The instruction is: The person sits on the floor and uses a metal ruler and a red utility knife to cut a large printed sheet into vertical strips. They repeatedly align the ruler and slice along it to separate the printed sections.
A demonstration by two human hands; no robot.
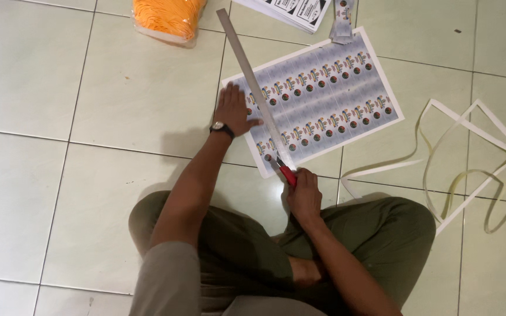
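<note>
A printed sheet (329, 93) with rows of small coloured labels lies on the tiled floor. A long metal ruler (247, 70) runs diagonally across its left part. My left hand (232, 110), with a wristwatch on the wrist, presses flat on the ruler and the sheet's left edge. My right hand (304, 190) grips a red-handled cutter (285, 171), whose blade tip touches the sheet's near corner beside the ruler's lower end. I sit cross-legged just behind the sheet.
Long white paper trimmings (469, 158) curl on the floor at the right. An orange bundle in a clear bag (168, 17) lies at the top. A stack of printed sheets (297, 11) and small cut strips (342, 26) sit beyond the sheet.
</note>
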